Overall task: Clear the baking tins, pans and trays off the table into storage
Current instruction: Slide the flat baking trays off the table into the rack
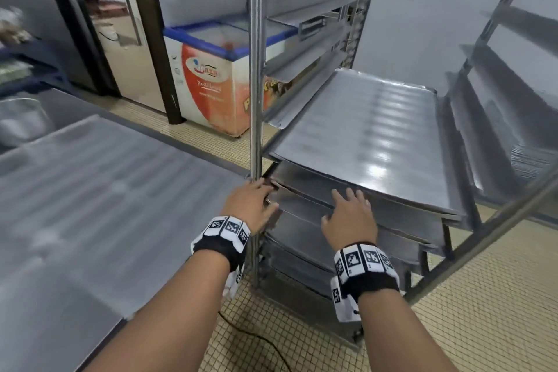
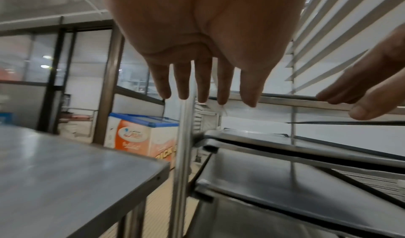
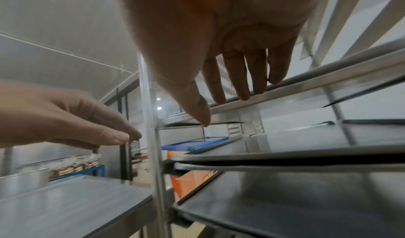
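Observation:
A flat steel baking tray [image 1: 362,136] lies on a runner of the tall tray rack [image 1: 256,69], its front edge sticking out toward me. Several more trays [image 1: 302,220] sit stacked on the runners below it. My right hand [image 1: 350,205] has straight fingers touching the top tray's front edge [image 3: 306,85]. My left hand [image 1: 256,196] is beside the rack's front post, fingers straight [image 2: 197,85] and holding nothing. A round metal pan [image 1: 21,121] stands on the table at the far left.
The steel table [image 1: 90,190] runs along my left, its corner close to the rack post. An orange-and-white chest freezer [image 1: 211,75] stands behind the rack. A second rack [image 1: 513,100] is on the right. A black cable [image 1: 271,347] lies on the tiled floor.

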Tool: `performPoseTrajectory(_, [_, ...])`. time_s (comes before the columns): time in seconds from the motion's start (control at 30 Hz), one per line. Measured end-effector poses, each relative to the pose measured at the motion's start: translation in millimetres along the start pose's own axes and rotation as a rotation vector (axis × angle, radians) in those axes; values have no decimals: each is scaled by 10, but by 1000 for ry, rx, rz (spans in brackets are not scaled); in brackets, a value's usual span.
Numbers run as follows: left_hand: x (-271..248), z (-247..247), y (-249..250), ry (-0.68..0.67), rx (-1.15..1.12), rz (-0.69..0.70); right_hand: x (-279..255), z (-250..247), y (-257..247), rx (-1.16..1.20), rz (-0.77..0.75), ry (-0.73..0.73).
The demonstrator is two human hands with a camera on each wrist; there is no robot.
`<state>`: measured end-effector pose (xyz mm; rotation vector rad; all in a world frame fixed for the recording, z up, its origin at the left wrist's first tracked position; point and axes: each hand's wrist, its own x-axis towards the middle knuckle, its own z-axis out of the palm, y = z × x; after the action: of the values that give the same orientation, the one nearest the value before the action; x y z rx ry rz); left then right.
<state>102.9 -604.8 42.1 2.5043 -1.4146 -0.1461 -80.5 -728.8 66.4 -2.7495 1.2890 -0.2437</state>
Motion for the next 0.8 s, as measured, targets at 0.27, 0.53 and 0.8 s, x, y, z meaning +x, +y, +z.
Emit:
performPoseTrajectory(0.27, [-764,239,-1077,-48,-112,-501,-34,451,-908,155,-312,-209])
performPoseTrajectory(0.53, [-1597,851,-1538,-92,-183,-921,136,844,-1630,107,-537,-358])
performPoseTrajectory(0.8, [-1973,947,-1661,-96,-107,-995,400,1210,-1943,61,-661,-459])
